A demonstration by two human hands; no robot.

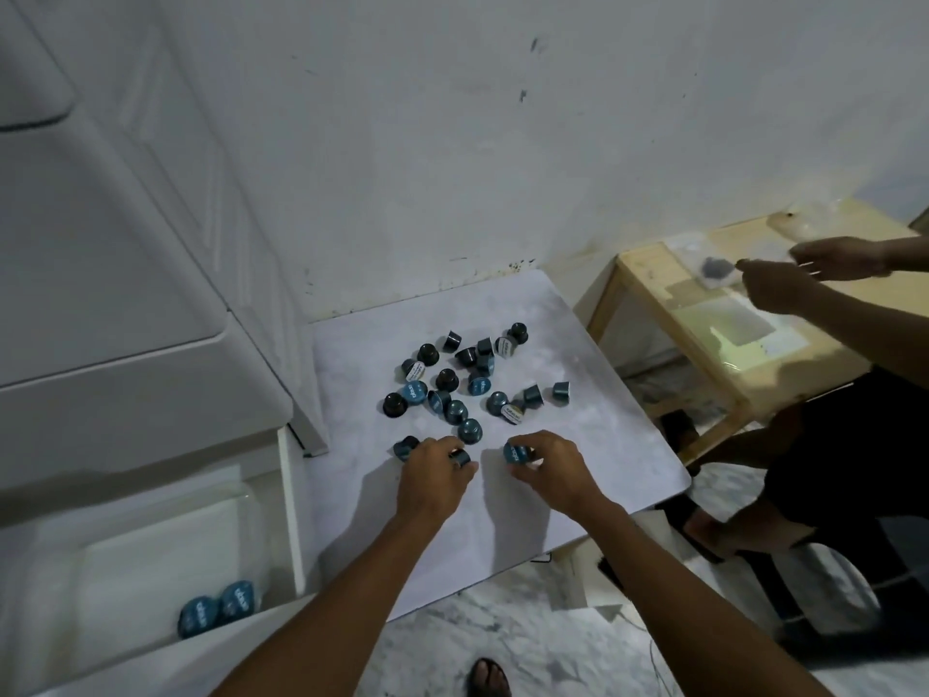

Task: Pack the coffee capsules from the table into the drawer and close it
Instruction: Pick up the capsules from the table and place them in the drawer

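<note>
Head view: left hand (436, 476) is gripping a dark domed capsule (461, 458); right hand (550, 471) is pinching a blue-lidded capsule (515, 453).

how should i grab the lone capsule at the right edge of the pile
Pinch the capsule across its tapered sides from above. It sits alone, with bare table on both sides for fingers.

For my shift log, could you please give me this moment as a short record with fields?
left hand: holds dark capsule
right hand: holds blue-lidded capsule
table: loose capsules scattered across the middle
drawer: open, two capsules inside
other: second person at wooden side table
</note>
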